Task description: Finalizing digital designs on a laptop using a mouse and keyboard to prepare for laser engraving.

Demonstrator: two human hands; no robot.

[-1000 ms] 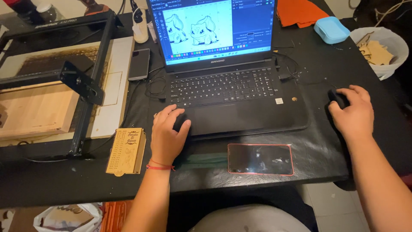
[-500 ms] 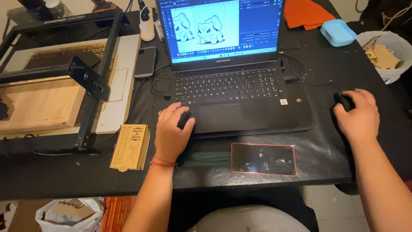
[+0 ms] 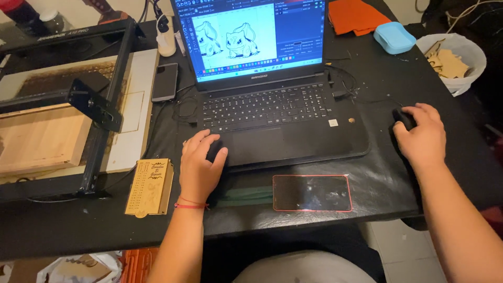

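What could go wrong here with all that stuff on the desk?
The phone lies flat right at the table's front edge, between the two arms, so a forearm might nudge it off. The engraved wooden piece also sits near that edge, beside the left hand. Loose cables trail next to the laptop; a sleeve or hand could snag them. The right hand covers the mouse near the table's side edge.

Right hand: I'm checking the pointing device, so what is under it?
Under the right hand a black mouse shows only at its far end, on the black table cover. The hand covers the rest, buttons included.
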